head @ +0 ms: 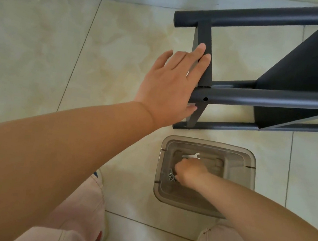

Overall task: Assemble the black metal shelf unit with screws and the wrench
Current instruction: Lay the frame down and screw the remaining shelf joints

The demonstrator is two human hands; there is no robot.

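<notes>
Right hand in the bin, left hand steadying the shelf on the floor.
Knees (pixel 80 211) nearest, over the tiles. Just beyond, clear bin (pixel 248 173) sits on the floor (pixel 42 42); right hand (pixel 189 172) is down inside, fingers curled over the screws (pixel 171 176) at the bin's left side; can't tell if the grip has one pinched. Wrench (pixel 191 156) lies at the bin's far side, just past the knuckles. Farther out, shelf (pixel 304 69) lies on its side; left hand (pixel 171 85) is spread flat, fingers on the end crossbar (pixel 207 45), thumb by the lower tube.
</notes>
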